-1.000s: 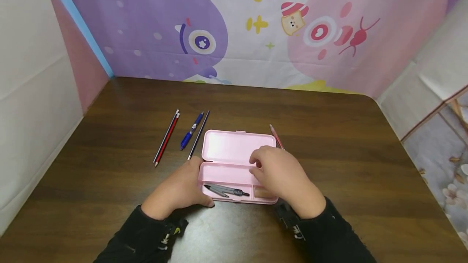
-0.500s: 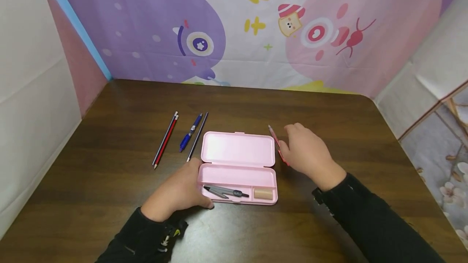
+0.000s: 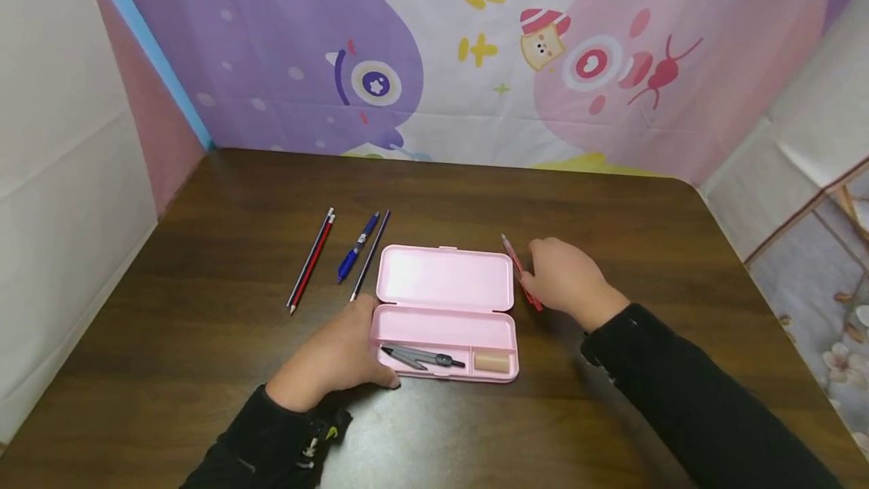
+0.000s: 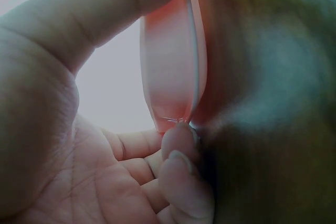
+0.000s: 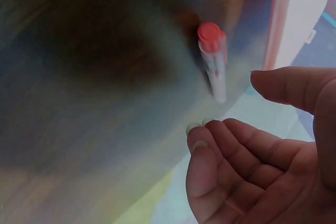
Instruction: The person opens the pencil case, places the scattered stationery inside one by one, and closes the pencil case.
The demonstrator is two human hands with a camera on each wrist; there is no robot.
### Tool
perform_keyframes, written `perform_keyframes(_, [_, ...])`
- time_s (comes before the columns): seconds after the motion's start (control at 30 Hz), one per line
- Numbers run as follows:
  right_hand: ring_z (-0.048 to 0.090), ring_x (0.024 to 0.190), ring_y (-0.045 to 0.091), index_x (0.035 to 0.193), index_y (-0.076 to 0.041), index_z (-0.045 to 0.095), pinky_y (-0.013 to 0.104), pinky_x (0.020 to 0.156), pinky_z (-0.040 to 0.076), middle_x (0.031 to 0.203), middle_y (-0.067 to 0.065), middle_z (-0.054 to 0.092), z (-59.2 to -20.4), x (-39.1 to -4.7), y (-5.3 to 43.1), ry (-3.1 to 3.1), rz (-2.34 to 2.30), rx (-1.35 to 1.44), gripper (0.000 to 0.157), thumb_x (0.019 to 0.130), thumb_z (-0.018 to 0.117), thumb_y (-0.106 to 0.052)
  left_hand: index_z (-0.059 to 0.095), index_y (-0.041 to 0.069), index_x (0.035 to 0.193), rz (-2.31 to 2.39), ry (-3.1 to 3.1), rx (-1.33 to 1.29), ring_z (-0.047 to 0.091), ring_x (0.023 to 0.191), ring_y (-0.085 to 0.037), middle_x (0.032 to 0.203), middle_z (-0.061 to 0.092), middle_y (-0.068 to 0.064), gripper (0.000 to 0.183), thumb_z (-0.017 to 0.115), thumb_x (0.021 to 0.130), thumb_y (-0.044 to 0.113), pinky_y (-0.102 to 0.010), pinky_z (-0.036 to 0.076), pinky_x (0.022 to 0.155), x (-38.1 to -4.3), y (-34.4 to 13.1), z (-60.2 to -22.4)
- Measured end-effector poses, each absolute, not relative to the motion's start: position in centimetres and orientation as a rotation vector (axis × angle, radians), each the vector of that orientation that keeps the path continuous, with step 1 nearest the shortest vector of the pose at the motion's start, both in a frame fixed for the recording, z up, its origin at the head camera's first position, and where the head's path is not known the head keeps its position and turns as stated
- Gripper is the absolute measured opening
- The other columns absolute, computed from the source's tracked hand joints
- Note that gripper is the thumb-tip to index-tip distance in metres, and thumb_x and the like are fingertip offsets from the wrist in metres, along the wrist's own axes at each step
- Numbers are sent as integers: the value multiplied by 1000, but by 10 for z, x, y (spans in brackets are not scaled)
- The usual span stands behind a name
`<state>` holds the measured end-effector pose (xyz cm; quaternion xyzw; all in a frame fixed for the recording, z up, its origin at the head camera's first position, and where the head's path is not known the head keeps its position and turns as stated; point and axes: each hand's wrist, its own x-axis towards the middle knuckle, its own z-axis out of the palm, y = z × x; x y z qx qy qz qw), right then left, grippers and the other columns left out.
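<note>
In the head view, a pink pencil case lies on the wood-grained table, its lid folded back on the far side. A grey drawing compass rests in the long near compartment, and a tan block sits in the small compartment to its right. The left hand grips the case's left end, thumb at the near edge. The right hand is just right of the case, reaching to a red pen that lies at a slant beside the lid; from here it is unclear whether they touch. Left of the case lie a dark pencil, a blue pen, and, farther left, a red pencil against a dark striped pencil. A cartoon-printed cloth hangs behind the table. In the left wrist view, the case's end stands between the thumb on one edge and bent fingertips at the other, pinched there. In the right wrist view, the thumb is spread from the gently bent fingers; the pen, with its red end and clip, lies on the tabletop beyond the fingertips, apart from them.
</note>
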<state>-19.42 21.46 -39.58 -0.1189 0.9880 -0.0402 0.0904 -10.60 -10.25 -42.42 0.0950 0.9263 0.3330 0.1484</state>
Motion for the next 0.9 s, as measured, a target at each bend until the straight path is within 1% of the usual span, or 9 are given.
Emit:
perform_keyframes(0.1, [58, 84, 26, 108, 1, 61, 47, 79, 51, 94, 13, 63, -399, -203, 212, 2907, -148, -347, 34, 90, 60, -27, 46, 0, 121, 963, 2667, 274, 55, 89, -24, 107, 57, -12, 99, 98, 42, 30, -44, 49, 82, -108, -103, -423])
perform_keyframes(0.17, [56, 74, 24, 99, -2, 60, 42, 70, 50, 83, 9, 61, -401, -209, 211, 2883, -196, -323, 24, 89, 59, -24, 46, 0, 121, 955, 2669, 270, 55, 89, -24, 107, 57, -12, 99, 98, 43, 31, -44, 49, 82, -108, -103, -423])
perform_keyframes(0.23, [55, 69, 23, 92, -5, 59, 38, 64, 47, 77, 7, 59, -403, -214, 211, 2868, -226, -294, 17, 87, 59, -21, 46, 0, 121, 946, 2675, 266, 55, 88, -23, 106, 57, -11, 99, 98, 43, 32, -43, 48, 82, -108, -103, -423])
perform_keyframes(0.3, [55, 65, 22, 87, -7, 58, 36, 59, 45, 75, 6, 60, -404, -217, 211, 2858, -256, -263, 13, 85, 60, -20, 46, 0, 121, 936, 2680, 260, 56, 88, -23, 106, 58, -11, 99, 97, 44, 33, -43, 48, 81, -108, -103, -423])
perform_keyframes(0.53, [53, 59, 22, 75, -7, 58, 34, 54, 43, 69, 6, 57, -409, -221, 212, 2848, -281, -219, 16, 83, 62, -20, 46, 0, 121, 946, 2679, 263, 56, 88, -22, 106, 58, -11, 98, 97, 43, 31, -43, 48, 81, -107, -103, -423])
perform_keyframes(0.7, [51, 57, 22, 68, -8, 58, 34, 53, 41, 65, 5, 55, -412, -221, 212, 2862, -283, -212, 20, 82, 61, -21, 46, 1, 122, 936, 2665, 263, 55, 89, -23, 108, 57, -11, 99, 98, 44, 32, -44, 48, 83, -107, -103, -423])
perform_keyframes(0.8, [53, 59, 22, 70, -9, 59, 34, 54, 42, 67, 5, 56, -412, -219, 212, 2863, -299, -196, 18, 83, 62, -21, 46, 1, 122, 938, 2657, 265, 55, 90, -23, 108, 57, -11, 99, 98, 44, 32, -45, 48, 84, -107, -104, -424])
perform_keyframes(0.9, [54, 63, 22, 77, -9, 60, 34, 57, 44, 71, 5, 59, -411, -217, 212, 2865, -316, -196, 13, 82, 64, -21, 46, 1, 123, 945, 2652, 267, 55, 91, -24, 109, 57, -11, 100, 98, 44, 31, -46, 48, 85, -106, -104, -423])
